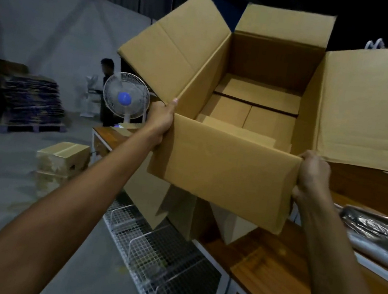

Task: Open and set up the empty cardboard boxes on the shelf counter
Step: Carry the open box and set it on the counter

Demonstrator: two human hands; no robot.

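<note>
Head view shows a big cardboard box (221,173) held up in the air above the wooden counter (265,266), its top flaps splayed wide and its bottom flaps folded in. Left hand (160,123) clamps the box's near left corner; right hand (311,177) grips the near right corner. Beyond it, a white fan (126,99) stands on the counter, and a taped box (63,155) sits on the floor.

Both arms out; left hand (161,119) & right hand (312,177) gripping.
</note>
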